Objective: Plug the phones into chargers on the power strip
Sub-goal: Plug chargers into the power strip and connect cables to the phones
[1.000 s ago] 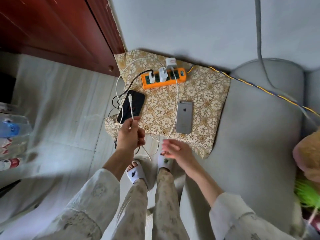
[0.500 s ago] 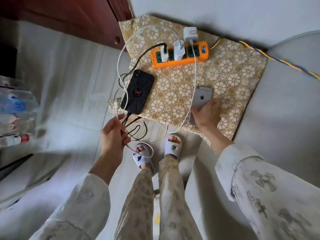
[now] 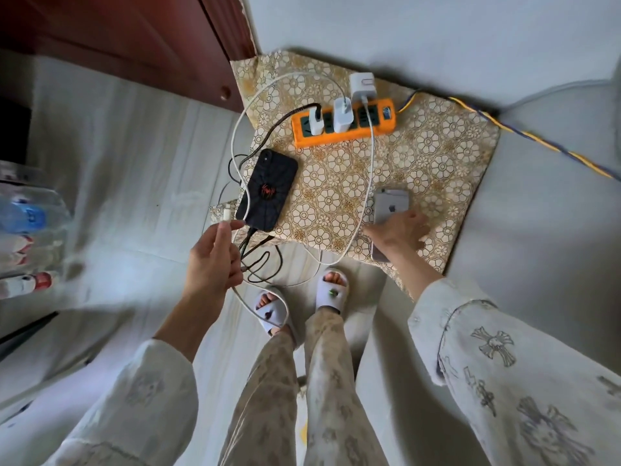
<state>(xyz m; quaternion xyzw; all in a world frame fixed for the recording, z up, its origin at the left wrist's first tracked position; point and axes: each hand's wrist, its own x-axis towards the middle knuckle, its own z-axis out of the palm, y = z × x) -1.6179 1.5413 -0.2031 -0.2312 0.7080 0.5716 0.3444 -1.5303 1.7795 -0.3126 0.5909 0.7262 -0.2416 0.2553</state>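
Looking down from the head view, only one camera is given; left hand (image 3: 211, 260) is seen closed in a pinch on a white cable (image 3: 235, 146) near its free plug end (image 3: 227, 213), which sticks up just above the fingers; right hand (image 3: 400, 230) is laid flat, fingers spread, over the lower half of a silver phone (image 3: 391, 201), touching it but not seen lifted; a firm grasp cannot be confirmed.

Black phone (image 3: 267, 190) lies just ahead of the left hand, a black cable (image 3: 268, 136) apparently already seated in its near edge; orange power strip (image 3: 342, 124) sits well ahead of both hands on a patterned cloth (image 3: 437, 156), three white chargers (image 3: 342, 114) plugged in.

Handling, as judged: phones are rigid, light, smooth-backed and likely slippery on the cloth; best held by the long side edges, port end left clear; glass is fragile if dropped off the cloth edge. Cables are limp and springy; hold should be taken on the stiff plug housing, not the cord, or alignment is lost. A second white cable (image 3: 371, 163) runs just left of the right hand, its end hidden.
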